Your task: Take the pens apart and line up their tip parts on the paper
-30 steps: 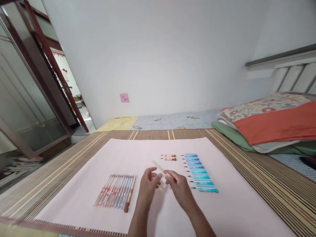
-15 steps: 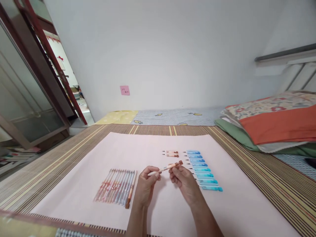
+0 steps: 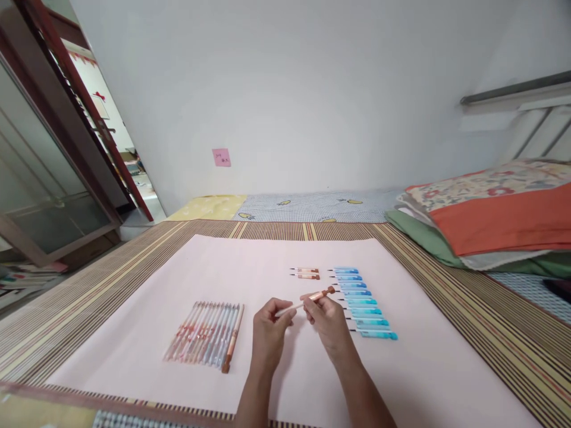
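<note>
A slim pen [image 3: 316,295] with a peach body, a brown end and a pale left end is held slantwise above the pink sheet [image 3: 250,267]. My left hand [image 3: 271,324] pinches its pale end. With its fingertips my right hand [image 3: 328,321] grips the peach body, leaving the brown end sticking out past them. Whether the pale end is one piece with the body cannot be told. Beyond the hands lie two short peach and brown pens [image 3: 307,273], dark tips pointing left. To the right, a column of blue to turquoise pens [image 3: 357,292] lies with similar dark tips.
On the left, several pens in clear wrapping [image 3: 203,333] lie side by side, with a peach and brown pen [image 3: 232,342] at their right edge. A striped mat [image 3: 134,267] surrounds the sheet. Folded bedding [image 3: 495,220] is piled at right; a pink note [image 3: 221,157] sticks to the wall.
My right hand has shifted slightly along the pen, and its fingers now sit nearer the middle. The view has moved slightly, and both hands still hold the pen.
</note>
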Demonstrator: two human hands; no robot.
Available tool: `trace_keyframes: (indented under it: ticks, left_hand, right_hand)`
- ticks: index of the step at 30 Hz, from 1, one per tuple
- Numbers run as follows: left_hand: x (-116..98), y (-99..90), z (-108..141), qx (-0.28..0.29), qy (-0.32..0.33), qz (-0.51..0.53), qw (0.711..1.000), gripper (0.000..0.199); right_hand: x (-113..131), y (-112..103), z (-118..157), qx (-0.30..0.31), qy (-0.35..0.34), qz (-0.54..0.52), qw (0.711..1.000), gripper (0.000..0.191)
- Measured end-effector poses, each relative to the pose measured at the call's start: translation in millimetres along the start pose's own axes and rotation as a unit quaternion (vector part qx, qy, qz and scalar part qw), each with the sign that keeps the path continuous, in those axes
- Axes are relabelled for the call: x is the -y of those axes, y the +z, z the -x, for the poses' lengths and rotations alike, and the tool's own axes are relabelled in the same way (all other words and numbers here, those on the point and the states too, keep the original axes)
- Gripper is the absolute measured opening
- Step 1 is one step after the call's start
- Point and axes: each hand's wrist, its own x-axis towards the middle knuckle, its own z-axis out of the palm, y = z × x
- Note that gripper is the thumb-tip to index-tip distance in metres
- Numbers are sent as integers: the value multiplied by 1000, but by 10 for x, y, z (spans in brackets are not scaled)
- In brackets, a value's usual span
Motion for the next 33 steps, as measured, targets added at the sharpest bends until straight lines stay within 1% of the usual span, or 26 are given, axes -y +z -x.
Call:
trace_keyframes:
  ticks: [2,5,9,13,16,21,25,29,31,33]
  left_hand:
    - [-22,34,23,5,3,13,1000,23]
    - [-38,64,47,34,-1,26,999,26]
    - [-29,61,52,58,-10,26,998,34]
    - [-23,47,47,85,-27,19,996,40]
    - [-15,54,43,105,-39,23,993,42]
    - [-16,88,45,77,16,39,996,29]
    - [-66,103,73,38,52,-19,998,16]
    - [-85,138,102,17,47,-38,998,13]
    - [-70,155,102,24,28,-20,999,17]
    - [-47,157,89,43,0,14,999,26]
  right_hand:
    - [8,-6,11,1,-9,11,1000,54]
    - [57,-13,31,7,-18,23,1000,50]
    - [132,-24,54,16,-31,36,999,46]
    - [153,-45,57,33,-43,34,998,45]
    - [150,-51,41,35,-35,21,999,46]
    - [135,4,24,36,23,-58,997,52]
    - [122,71,53,12,65,-83,994,55]
    - [134,94,75,-9,73,-85,994,56]
    - [140,84,75,-14,64,-81,995,56]
    - [138,63,70,-13,53,-78,995,56]
